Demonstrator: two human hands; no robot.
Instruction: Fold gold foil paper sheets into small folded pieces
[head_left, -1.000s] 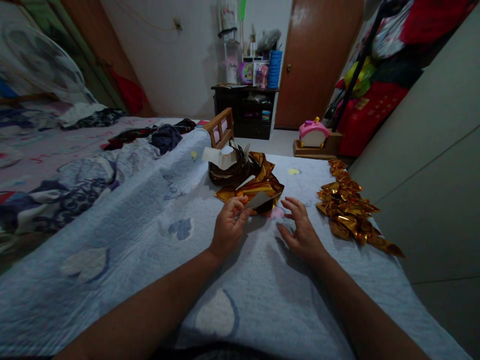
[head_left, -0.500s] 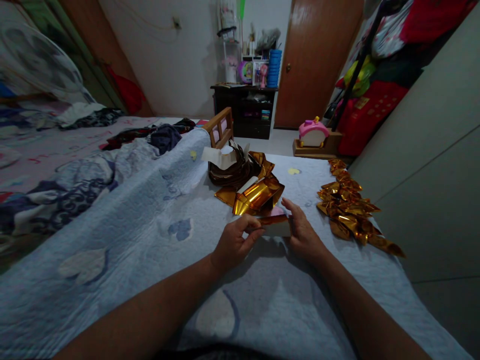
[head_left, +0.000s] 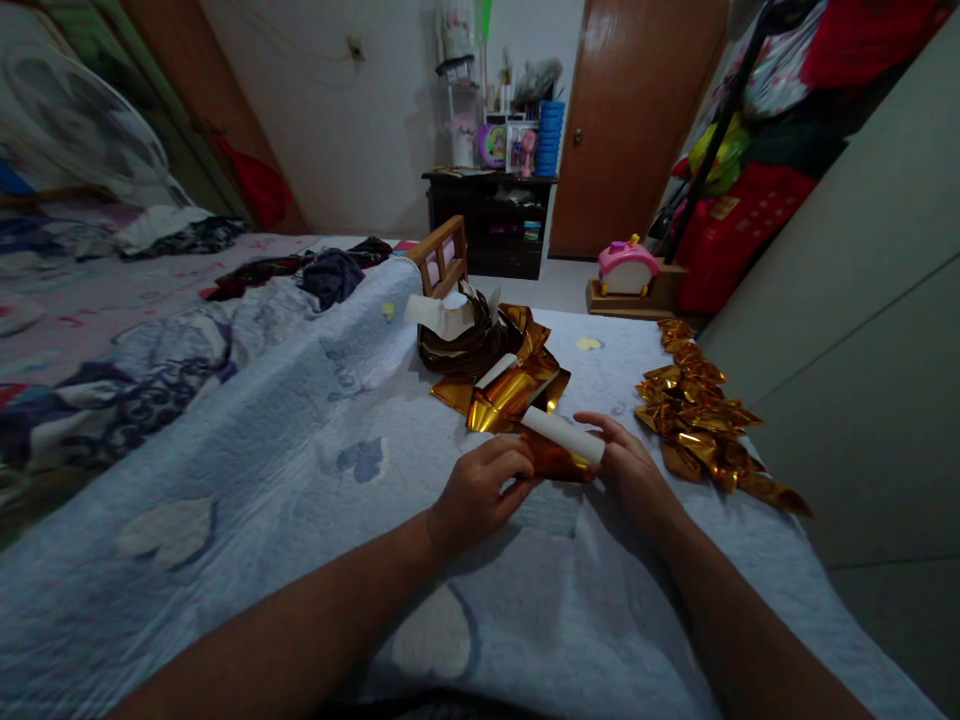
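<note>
Between my hands is a sheet of gold foil paper [head_left: 555,460], curled over, with a white strip along its upper edge. My left hand [head_left: 484,490] pinches its left end between thumb and fingers. At its right end, my right hand [head_left: 634,470] grips the sheet, thumb mostly hidden behind the paper. Just beyond lie loose gold foil sheets [head_left: 517,385] with white edges. Behind them stands a round stack of dark-edged paper [head_left: 461,345] with white flaps on top. Over to the right, folded gold foil pieces [head_left: 690,410] lie in a long heap.
A pale blue quilt [head_left: 300,520] with heart patterns covers the bed. Clothes and bedding [head_left: 187,340] lie to the left. Past the bed's far edge are a wooden rail [head_left: 442,255], a dark cabinet [head_left: 484,225] and a pink toy [head_left: 626,268]. A pale cupboard wall [head_left: 862,350] rises on the right.
The foil sheet has turned in my hands, so its gold side and white upper strip now show. My right hand has shifted slightly right and nearer me.
</note>
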